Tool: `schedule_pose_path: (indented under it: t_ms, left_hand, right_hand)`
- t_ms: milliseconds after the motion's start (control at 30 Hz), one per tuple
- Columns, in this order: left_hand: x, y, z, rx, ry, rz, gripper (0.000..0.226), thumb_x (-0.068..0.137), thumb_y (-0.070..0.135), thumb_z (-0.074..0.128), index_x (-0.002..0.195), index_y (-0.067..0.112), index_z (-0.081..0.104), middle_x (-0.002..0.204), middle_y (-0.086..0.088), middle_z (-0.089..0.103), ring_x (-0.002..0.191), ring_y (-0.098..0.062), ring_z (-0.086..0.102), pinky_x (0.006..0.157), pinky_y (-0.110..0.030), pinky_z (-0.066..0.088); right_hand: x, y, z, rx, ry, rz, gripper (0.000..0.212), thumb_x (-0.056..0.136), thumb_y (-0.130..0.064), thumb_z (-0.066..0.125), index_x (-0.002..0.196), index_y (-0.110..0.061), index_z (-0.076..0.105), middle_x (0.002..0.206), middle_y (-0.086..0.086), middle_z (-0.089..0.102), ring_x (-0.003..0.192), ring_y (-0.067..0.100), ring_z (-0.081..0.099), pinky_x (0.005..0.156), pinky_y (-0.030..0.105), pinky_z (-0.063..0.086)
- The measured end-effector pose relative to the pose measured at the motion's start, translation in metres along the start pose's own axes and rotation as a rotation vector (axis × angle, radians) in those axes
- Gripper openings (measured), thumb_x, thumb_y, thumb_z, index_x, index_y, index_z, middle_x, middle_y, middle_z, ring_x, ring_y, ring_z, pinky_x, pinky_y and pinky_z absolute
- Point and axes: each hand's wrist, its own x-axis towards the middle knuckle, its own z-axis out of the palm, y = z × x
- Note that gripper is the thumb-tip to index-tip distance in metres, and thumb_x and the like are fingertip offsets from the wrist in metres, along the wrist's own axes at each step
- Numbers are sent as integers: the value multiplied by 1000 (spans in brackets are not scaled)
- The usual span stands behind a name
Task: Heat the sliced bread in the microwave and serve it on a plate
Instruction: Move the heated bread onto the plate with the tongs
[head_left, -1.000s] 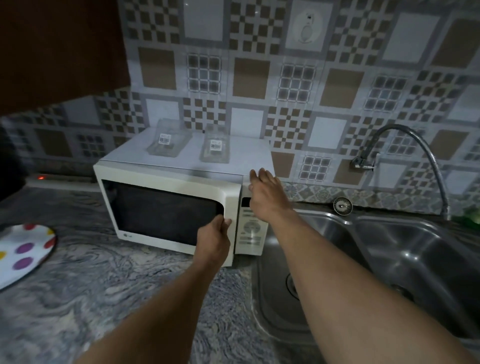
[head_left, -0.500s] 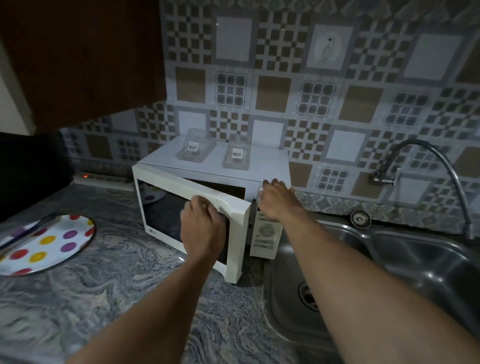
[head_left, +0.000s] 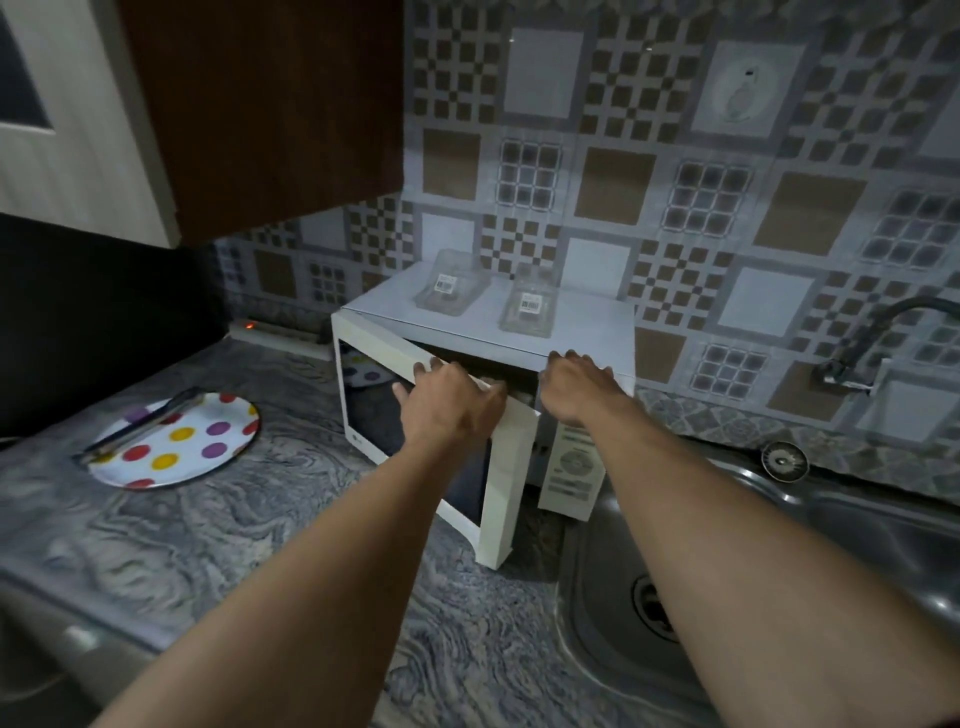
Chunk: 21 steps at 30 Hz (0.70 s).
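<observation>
Grey-and-brown patterned tiled wall fills the back; dark brown cupboard hangs at upper left. Below it we note the table, grey swirled stone, with a steel sink set in at its right and a tap above that.

White microwave stands on the table against the wall, just left of the sink. Its door is ajar, hinged at the left, free edge swung toward us. The gap behind it is dark; we cannot tell what lies inside, so no bread is made out.

Our left grip, a bare hand, clamps the door's top edge near the free corner, fingers curled over it, thumb on the front face. Our right grip stays spread, fingers pressed on the microwave's top front edge above the control panel, holding nothing.

Plate, white with red, yellow and purple dots, lies on the table well left of the microwave, metal tongs resting across it.

Two clear plastic containers, one beside the other, sit on the microwave's top.
</observation>
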Motion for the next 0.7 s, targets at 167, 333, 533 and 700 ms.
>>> schedule_pose_path:
  t_ms: [167,333,533,700]
  left_hand:
    - [-11,-17,-32,39,19,-34,43,90,47,48,94,10,68,97,-12,68,90,-35,63,94,-51,50]
    - [-11,-30,-38,203,-123,10,40,90,40,44,115,12,58,115,-12,61,100,-31,59,99,-56,46]
    - [-9,-43,-56,262,-333,-116,77,96,27,39,154,-2,-3,163,-21,-7,151,-36,-6,120,-58,3]
    - [-2,-74,-66,257,-326,-199,73,100,41,25,155,13,-12,163,-6,-19,148,-34,-21,117,-62,-7]
  right_hand:
    - [8,-24,-1,-10,-44,0,49,100,-26,41,145,-8,39,146,17,42,136,36,36,115,56,25]
    - [17,-47,6,-43,-76,14,63,102,-33,38,158,-12,18,164,15,18,150,37,16,120,60,11]
    - [30,-65,12,-66,-79,-36,69,104,-45,33,160,-14,8,167,13,8,152,36,10,122,58,7]
    - [39,-78,18,-61,-70,-66,73,102,-53,29,160,-15,8,167,13,6,152,38,8,121,59,5]
